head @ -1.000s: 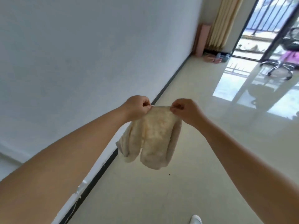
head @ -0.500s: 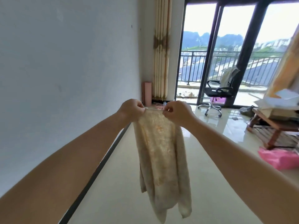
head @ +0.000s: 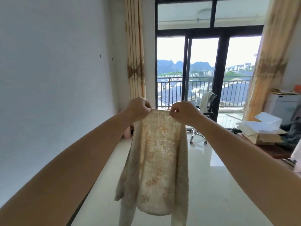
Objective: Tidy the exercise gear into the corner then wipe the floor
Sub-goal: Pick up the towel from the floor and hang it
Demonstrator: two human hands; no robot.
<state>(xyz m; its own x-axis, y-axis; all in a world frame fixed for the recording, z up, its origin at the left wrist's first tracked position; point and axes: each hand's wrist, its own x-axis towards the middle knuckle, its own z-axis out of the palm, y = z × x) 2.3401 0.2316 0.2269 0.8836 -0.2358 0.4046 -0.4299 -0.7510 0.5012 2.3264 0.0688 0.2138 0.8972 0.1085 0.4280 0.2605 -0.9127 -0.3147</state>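
Cloth held by its top edge, two-hand pinch.

Left hand (head: 138, 106) and right hand (head: 184, 111) each pinch a top corner of the cream cloth (head: 156, 160); it hangs freely below the grip, above the glossy floor (head: 211, 185). Beyond the grip: office chair (head: 206, 108), balcony door (head: 219, 75).

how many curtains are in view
2. One curtain hangs in the far left corner beside the glass doors; the other curtain hangs on the right, above the cluttered table. More may lie outside the frame.
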